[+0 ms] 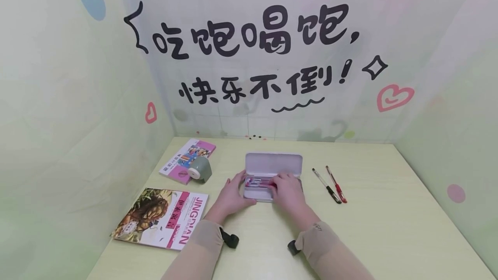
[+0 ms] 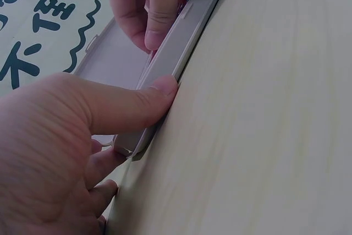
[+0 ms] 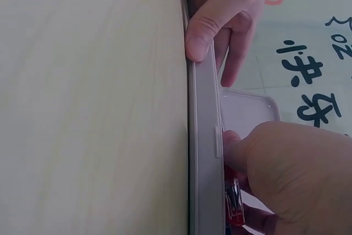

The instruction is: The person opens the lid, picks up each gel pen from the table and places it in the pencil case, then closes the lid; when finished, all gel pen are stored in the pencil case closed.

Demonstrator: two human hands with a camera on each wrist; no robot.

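A white pencil case (image 1: pixel 254 195) lies open mid-table, its lid (image 1: pixel 274 163) folded back. My left hand (image 1: pixel 233 193) grips the case's left end, thumb (image 2: pixel 159 94) pressed on the front wall (image 2: pixel 181 42) and fingers curled round the corner. My right hand (image 1: pixel 285 189) reaches into the tray, fingers curled over the pink and red pens (image 1: pixel 257 181) inside. In the right wrist view it pinches a red pen with a clear barrel (image 3: pixel 235 205) just behind the front wall (image 3: pixel 201 152). My left thumb (image 3: pixel 206 26) shows at the far end.
A black pen (image 1: pixel 327 186) and a red pen (image 1: pixel 336 184) lie right of the case. A magazine (image 1: pixel 163 217) sits front left, a pink booklet (image 1: pixel 188 160) behind it with a grey-green tape roll (image 1: pixel 200 168) on it. Walls enclose the table on three sides.
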